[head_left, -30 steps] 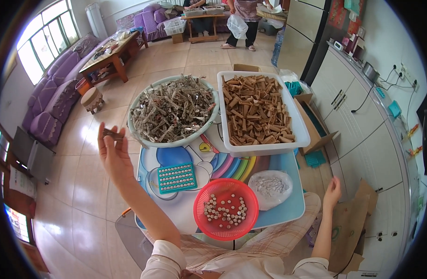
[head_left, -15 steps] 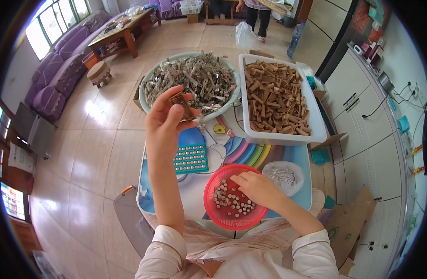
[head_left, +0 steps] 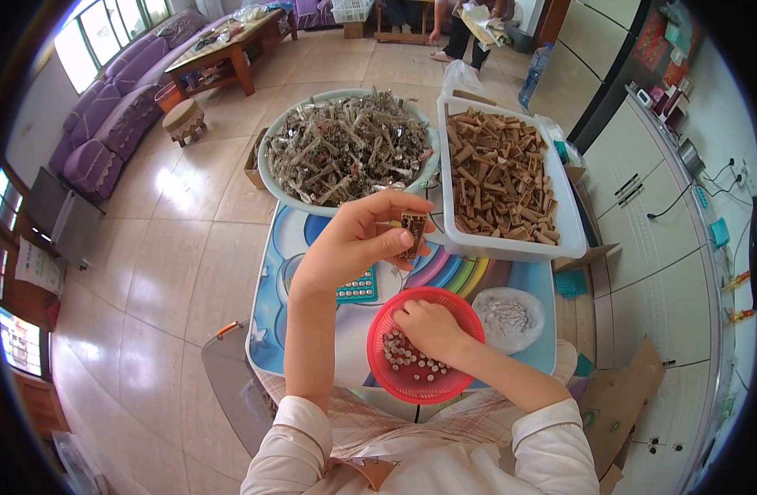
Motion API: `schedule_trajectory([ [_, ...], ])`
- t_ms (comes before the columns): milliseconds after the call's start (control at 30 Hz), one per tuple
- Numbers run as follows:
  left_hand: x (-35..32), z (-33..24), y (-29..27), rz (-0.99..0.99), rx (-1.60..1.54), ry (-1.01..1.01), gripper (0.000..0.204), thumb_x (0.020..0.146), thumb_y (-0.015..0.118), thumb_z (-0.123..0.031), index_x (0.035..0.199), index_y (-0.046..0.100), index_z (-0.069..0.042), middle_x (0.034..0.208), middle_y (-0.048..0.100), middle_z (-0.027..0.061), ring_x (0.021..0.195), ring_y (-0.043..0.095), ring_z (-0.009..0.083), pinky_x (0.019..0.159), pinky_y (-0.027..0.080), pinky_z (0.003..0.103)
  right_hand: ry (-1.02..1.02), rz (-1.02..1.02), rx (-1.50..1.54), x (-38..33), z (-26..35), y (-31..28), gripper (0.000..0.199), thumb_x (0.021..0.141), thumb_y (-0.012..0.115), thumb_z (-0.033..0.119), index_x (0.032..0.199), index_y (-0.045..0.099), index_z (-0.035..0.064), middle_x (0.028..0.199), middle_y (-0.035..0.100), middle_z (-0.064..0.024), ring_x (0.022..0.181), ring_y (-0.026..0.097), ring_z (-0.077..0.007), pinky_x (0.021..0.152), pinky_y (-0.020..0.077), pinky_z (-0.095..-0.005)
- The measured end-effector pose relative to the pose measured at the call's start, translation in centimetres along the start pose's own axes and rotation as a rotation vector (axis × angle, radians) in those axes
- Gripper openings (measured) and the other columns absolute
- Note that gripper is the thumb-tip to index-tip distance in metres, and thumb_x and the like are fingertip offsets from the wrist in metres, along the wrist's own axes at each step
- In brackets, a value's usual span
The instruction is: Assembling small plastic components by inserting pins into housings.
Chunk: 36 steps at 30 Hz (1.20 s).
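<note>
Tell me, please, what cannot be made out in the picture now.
Head view, all:
Whether the right hand holds any discs in the red basket: its own fingers hide this.
Left part of the teal tray: behind the left hand and wrist.
Silvery bits in the plastic bag: too small to tell apart.
Head of the person in dark trousers: cut off by the upper edge.

- And a cream top [head_left: 469,470] is worn, marked by a brown patch [head_left: 377,472]!
- Both sleeves [head_left: 551,445] are trimmed with tan lines.
- Pale plaid trousers [head_left: 366,412] are seen below!
</note>
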<state>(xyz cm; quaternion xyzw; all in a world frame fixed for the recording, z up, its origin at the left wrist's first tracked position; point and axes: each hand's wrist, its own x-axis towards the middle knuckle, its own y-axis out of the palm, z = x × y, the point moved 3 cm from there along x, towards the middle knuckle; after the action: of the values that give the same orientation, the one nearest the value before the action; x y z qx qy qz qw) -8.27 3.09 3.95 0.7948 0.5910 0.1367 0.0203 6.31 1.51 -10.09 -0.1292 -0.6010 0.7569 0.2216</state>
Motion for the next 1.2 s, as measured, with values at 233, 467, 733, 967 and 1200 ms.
schedule_trajectory([
  [233, 0.1, 0.5, -0.8, -0.057, -0.039, 0.000, 0.030, 0.082, 0.054, -0.008, 0.111, 0.048, -0.003, 0.096, 0.058, 0.0078, 0.082, 0.060, 0.0159, 0.063, 0.051, 0.026, 0.029, -0.009, 0.135, -0.1, 1.0, 0.4, 0.014, 0.074, 0.054, 0.015, 0.082, 0.053, 0.0026, 0.080, 0.054, -0.0136, 0.077, 0.057, -0.0287, 0.063, 0.0490, -0.0368],
  [467, 0.7, 0.7, -0.9, -0.081, -0.054, -0.003, 0.030, 0.082, 0.055, -0.009, 0.111, 0.048, -0.003, 0.095, 0.058, 0.0087, 0.081, 0.060, 0.0169, 0.063, 0.051, 0.027, 0.014, -0.013, 0.256, 0.6, 1.0, 0.7, 0.017, 0.075, 0.057, 0.016, 0.085, 0.053, 0.0023, 0.082, 0.055, -0.0139, 0.079, 0.056, -0.0297, 0.067, 0.0473, -0.0383],
  [733, 1.0, 1.3, -0.7, -0.068, -0.046, -0.002, 0.030, 0.083, 0.054, -0.010, 0.111, 0.048, -0.003, 0.096, 0.057, 0.0083, 0.080, 0.060, 0.0158, 0.063, 0.051, 0.027, -0.188, -0.018, 0.298, 0.3, 1.2, 0.5, 0.014, 0.072, 0.056, 0.011, 0.083, 0.052, 0.0045, 0.076, 0.055, -0.0113, 0.077, 0.056, -0.0281, 0.066, 0.0460, -0.0388],
  [967, 0.7, 0.9, 0.1, 0.033, -0.108, -0.059, 0.034, 0.081, 0.058, -0.014, 0.111, 0.047, -0.003, 0.096, 0.057, 0.0082, 0.082, 0.059, 0.0158, 0.062, 0.053, 0.028, -0.391, -0.681, 0.369, -2.0, 2.0, -9.0, 0.022, 0.065, 0.066, 0.004, 0.083, 0.053, 0.0072, 0.078, 0.055, -0.0064, 0.068, 0.055, -0.0228, 0.057, 0.0455, -0.0304],
  [1200, 0.6, 1.3, 1.8, 0.181, -0.211, -0.037, 0.034, 0.080, 0.059, -0.011, 0.111, 0.047, -0.003, 0.096, 0.058, 0.0071, 0.082, 0.058, 0.0133, 0.063, 0.052, 0.025, -0.254, -1.105, 0.236, -1.3, 0.9, -14.5, 0.029, 0.061, 0.065, -0.006, 0.085, 0.056, 0.0063, 0.081, 0.056, -0.0062, 0.069, 0.054, -0.0213, 0.057, 0.0446, -0.0279],
])
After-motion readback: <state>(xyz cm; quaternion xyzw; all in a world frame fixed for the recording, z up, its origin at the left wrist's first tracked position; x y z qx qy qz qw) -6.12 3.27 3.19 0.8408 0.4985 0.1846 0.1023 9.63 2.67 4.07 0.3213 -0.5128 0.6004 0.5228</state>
